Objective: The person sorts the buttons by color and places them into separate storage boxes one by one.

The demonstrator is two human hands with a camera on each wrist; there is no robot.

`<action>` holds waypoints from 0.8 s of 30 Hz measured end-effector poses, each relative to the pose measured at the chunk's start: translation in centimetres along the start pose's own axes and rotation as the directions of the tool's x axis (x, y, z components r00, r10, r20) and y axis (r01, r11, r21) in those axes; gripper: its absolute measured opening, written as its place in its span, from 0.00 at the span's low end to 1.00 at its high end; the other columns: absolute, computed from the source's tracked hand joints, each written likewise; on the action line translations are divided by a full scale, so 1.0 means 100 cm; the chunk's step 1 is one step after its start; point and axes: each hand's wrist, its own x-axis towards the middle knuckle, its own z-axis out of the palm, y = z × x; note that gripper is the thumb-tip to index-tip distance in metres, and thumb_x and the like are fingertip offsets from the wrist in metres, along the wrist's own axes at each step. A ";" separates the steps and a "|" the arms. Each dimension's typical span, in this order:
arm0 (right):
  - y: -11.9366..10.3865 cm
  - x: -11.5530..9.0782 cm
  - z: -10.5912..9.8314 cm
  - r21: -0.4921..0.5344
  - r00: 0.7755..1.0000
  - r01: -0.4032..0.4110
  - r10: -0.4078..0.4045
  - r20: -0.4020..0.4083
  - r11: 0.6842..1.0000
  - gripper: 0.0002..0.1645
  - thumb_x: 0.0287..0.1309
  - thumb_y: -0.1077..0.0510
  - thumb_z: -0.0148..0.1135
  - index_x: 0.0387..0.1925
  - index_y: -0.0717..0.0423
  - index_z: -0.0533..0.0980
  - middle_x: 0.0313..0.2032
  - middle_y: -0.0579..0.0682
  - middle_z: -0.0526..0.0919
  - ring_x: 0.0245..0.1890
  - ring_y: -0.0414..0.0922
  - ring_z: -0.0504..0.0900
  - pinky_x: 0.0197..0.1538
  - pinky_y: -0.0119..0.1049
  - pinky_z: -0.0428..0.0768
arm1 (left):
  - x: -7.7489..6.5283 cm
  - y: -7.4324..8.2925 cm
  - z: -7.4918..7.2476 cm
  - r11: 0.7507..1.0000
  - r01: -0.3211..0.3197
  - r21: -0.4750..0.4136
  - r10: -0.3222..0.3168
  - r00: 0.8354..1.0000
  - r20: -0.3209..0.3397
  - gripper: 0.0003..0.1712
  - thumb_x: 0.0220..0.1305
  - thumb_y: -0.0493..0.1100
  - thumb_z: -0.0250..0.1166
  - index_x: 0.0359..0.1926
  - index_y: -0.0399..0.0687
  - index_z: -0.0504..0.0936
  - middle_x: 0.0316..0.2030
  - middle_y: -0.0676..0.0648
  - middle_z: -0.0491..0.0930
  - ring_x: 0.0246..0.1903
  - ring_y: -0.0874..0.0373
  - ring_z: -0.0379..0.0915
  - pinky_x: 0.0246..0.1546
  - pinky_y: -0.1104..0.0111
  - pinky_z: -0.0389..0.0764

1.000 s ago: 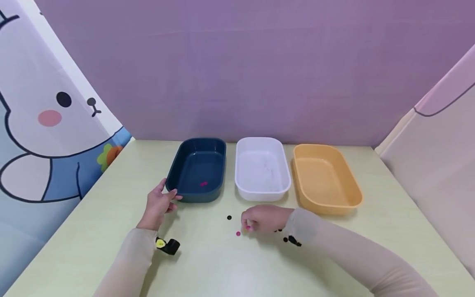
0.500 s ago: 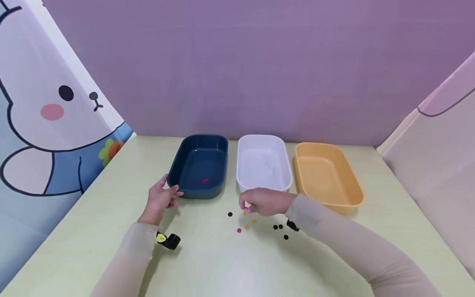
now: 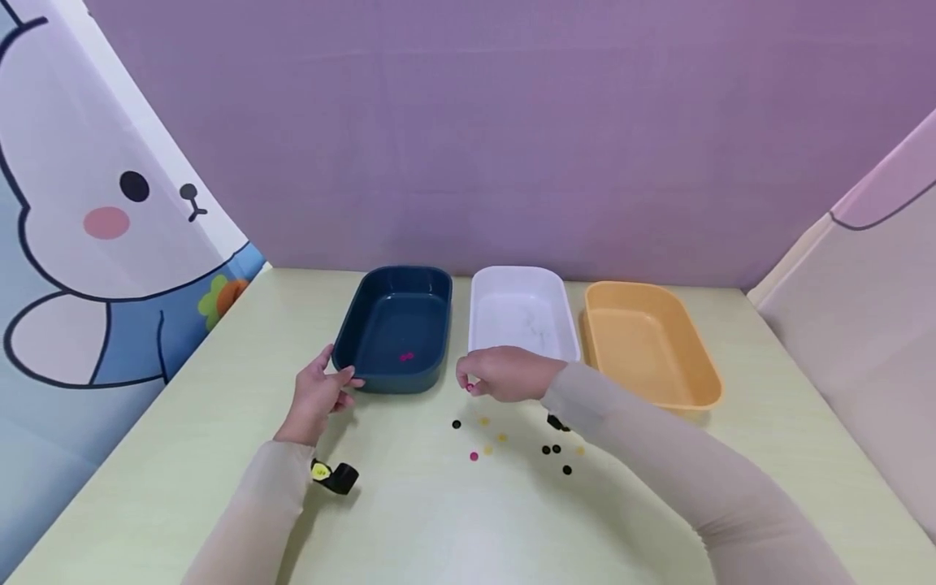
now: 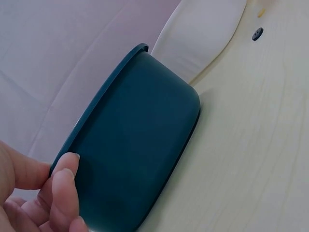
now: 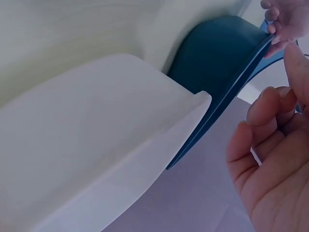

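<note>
My left hand (image 3: 316, 402) pinches the near left corner of the dark blue tray (image 3: 398, 383), thumb on the rim and fingers against the outer wall in the left wrist view. Two pink buttons (image 3: 406, 357) lie inside that tray. Between the curled fingertips of my right hand (image 3: 512, 374) is another pink button (image 3: 470, 387), held above the table just in front of the white tray (image 3: 522, 273). On the table below lie a pink button (image 3: 474, 457), several yellow buttons (image 3: 501, 437) and several black buttons (image 3: 556, 448).
An orange-yellow tray (image 3: 651, 404) stands right of the white one. All three trays line up near the purple backdrop (image 3: 512, 146) at the table's (image 3: 409, 520) far edge. A lone black button (image 4: 258, 34) lies near the white tray in the left wrist view.
My right hand has lifted from the table with a pink button and moved away from me and slightly left, uncovering the yellow and black buttons. My left hand stays on the blue tray.
</note>
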 end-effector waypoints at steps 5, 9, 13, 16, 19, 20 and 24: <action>0.001 0.014 -0.003 0.010 1.000 0.000 0.000 -0.001 1.000 0.02 0.63 0.62 0.61 0.35 0.53 0.75 0.32 0.42 0.76 0.35 0.43 0.75 0.44 0.34 0.73 | 0.000 -0.001 0.000 1.000 -0.009 -0.001 0.009 1.000 -0.011 0.41 0.72 0.36 0.51 0.76 0.46 0.38 0.22 0.57 0.82 0.10 0.67 0.68 0.18 0.75 0.71; 0.004 0.027 -0.007 0.034 0.999 -0.047 0.046 0.012 0.998 0.02 0.64 0.63 0.59 0.37 0.52 0.75 0.34 0.43 0.76 0.35 0.42 0.74 0.42 0.34 0.72 | 0.002 -0.001 0.001 1.000 -0.011 0.006 0.011 1.000 -0.015 0.40 0.72 0.36 0.51 0.76 0.45 0.39 0.21 0.57 0.82 0.10 0.67 0.67 0.17 0.75 0.71; 0.006 0.039 -0.014 0.067 0.995 -0.092 0.091 0.028 0.993 0.04 0.66 0.64 0.57 0.40 0.54 0.74 0.35 0.44 0.77 0.35 0.43 0.73 0.42 0.34 0.72 | 0.003 -0.002 0.002 1.000 -0.007 0.003 0.007 1.000 -0.016 0.40 0.72 0.36 0.52 0.76 0.46 0.39 0.22 0.57 0.82 0.10 0.66 0.67 0.17 0.75 0.71; 0.008 0.050 -0.019 0.073 0.993 -0.115 0.112 0.035 0.991 0.06 0.67 0.64 0.55 0.44 0.57 0.74 0.38 0.46 0.78 0.37 0.43 0.74 0.45 0.35 0.73 | 0.003 -0.003 0.002 1.000 -0.003 -0.002 0.002 1.000 -0.017 0.41 0.72 0.36 0.52 0.76 0.46 0.39 0.22 0.56 0.82 0.09 0.66 0.67 0.17 0.75 0.70; 0.011 0.061 -0.022 0.057 0.990 -0.139 0.137 0.037 0.989 0.08 0.68 0.62 0.54 0.47 0.57 0.74 0.40 0.45 0.78 0.39 0.43 0.74 0.45 0.34 0.73 | 0.003 -0.004 0.002 1.000 -0.001 -0.003 0.001 1.000 -0.018 0.41 0.72 0.36 0.52 0.76 0.46 0.39 0.22 0.56 0.82 0.09 0.65 0.67 0.16 0.75 0.70; 0.012 0.066 -0.023 0.048 0.990 -0.141 0.139 0.038 0.989 0.09 0.68 0.61 0.54 0.47 0.57 0.74 0.40 0.45 0.78 0.39 0.43 0.74 0.46 0.35 0.73 | 0.003 -0.004 0.002 1.000 0.001 -0.003 -0.001 1.000 -0.018 0.41 0.71 0.36 0.52 0.76 0.46 0.39 0.22 0.56 0.82 0.09 0.65 0.67 0.16 0.75 0.70; 0.015 0.084 -0.025 0.018 0.991 -0.130 0.130 0.036 0.991 0.10 0.68 0.59 0.54 0.48 0.57 0.74 0.39 0.45 0.77 0.40 0.44 0.74 0.46 0.35 0.73 | 0.001 -0.002 0.001 1.000 0.002 0.001 -0.002 1.000 -0.023 0.41 0.72 0.36 0.52 0.76 0.47 0.39 0.23 0.55 0.83 0.10 0.65 0.68 0.16 0.74 0.70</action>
